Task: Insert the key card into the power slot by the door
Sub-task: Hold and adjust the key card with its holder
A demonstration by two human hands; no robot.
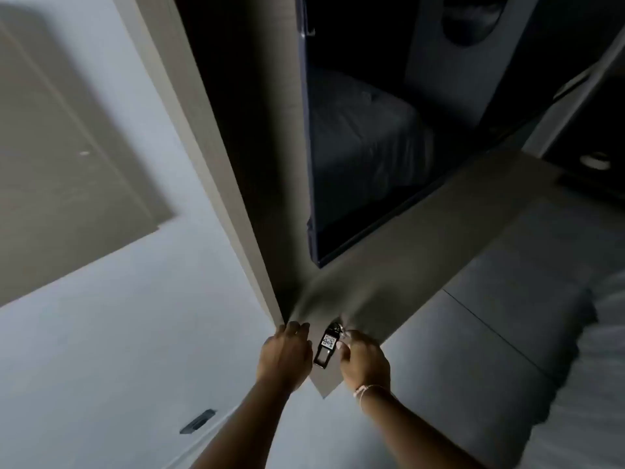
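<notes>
Holding the key card (326, 346) at its upper end, the right hand (363, 362) has its fingers curled in on a metal ring fitted there, so the dark tag hangs down between the two hands. Its face carries a white label with printed digits, too blurred to read with certainty. A thin bracelet (367, 390) sits on the right wrist.

The left hand (284, 355) is just beside the key card on its left, knuckles up, fingers bent loosely downward; nothing is seen in its grasp, and whether it touches the tag cannot be told.

Both hands are raised in front of a grey-brown door frame (216, 157) edging a white wall (118, 333). A small dark rectangular fitting (198, 421) is mounted on that wall, lower left of the hands and well apart from the key card; its nature cannot be confirmed. Beyond the frame lies a dark room with a bed (365, 137) under dim light.
</notes>
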